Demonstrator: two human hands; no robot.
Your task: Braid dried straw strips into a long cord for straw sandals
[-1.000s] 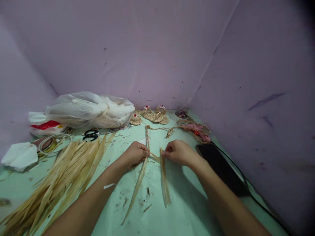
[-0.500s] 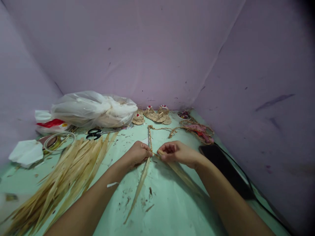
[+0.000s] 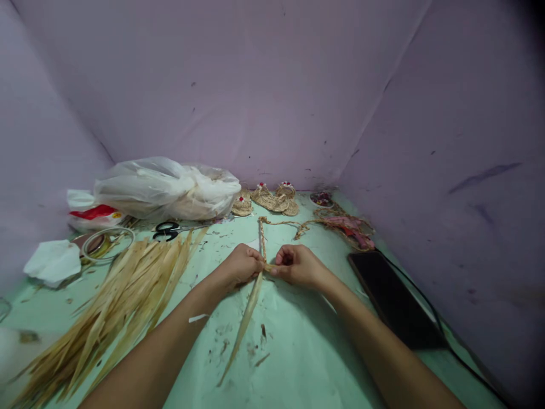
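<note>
Between my hands lies the working end of a narrow braid (image 3: 263, 241) of dried plant fibre, which runs away from me and bends right into a thin cord. My left hand (image 3: 246, 263) pinches the braid's near end. A pale loose strip (image 3: 244, 324) hangs from there toward me over the table. My right hand (image 3: 298, 266) is closed on a second fibre strip (image 3: 271, 267), held close against the braid just right of my left fingers. The far part of that second strip is hidden behind my right hand and forearm.
Dried strips (image 3: 128, 295) spread at left, near black-handled scissors (image 3: 166, 230), tape rolls (image 3: 102, 247) and a tied plastic bag (image 3: 166, 190). Small woven pieces (image 3: 272, 200) with red beads stand at the back. A black phone (image 3: 394, 298) with a cable (image 3: 430, 309) lies at right.
My right hand has moved slightly left, closer to my left hand, and its strip now lies against the braid. The strip's tail no longer shows below my right hand. The view has shifted a little.
</note>
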